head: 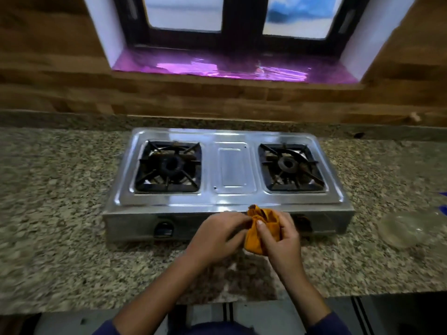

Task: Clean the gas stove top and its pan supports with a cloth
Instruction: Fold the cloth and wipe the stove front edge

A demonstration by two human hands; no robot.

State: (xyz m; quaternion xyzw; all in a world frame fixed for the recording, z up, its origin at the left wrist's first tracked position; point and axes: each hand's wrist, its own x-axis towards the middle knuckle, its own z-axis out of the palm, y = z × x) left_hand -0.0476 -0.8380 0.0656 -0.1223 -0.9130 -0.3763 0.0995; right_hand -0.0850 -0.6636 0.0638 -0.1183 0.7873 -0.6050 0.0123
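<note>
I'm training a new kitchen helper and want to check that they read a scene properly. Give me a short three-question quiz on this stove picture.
1. Which hand or hands hold the orange cloth?
2. How many pan supports sit on the stove? A one, B two, C four.
3. True or false: the cloth lies spread flat on the stove.

Key
1. Both: the left hand and the right hand grip it, bunched, in front of the stove.
2. B
3. False
</note>
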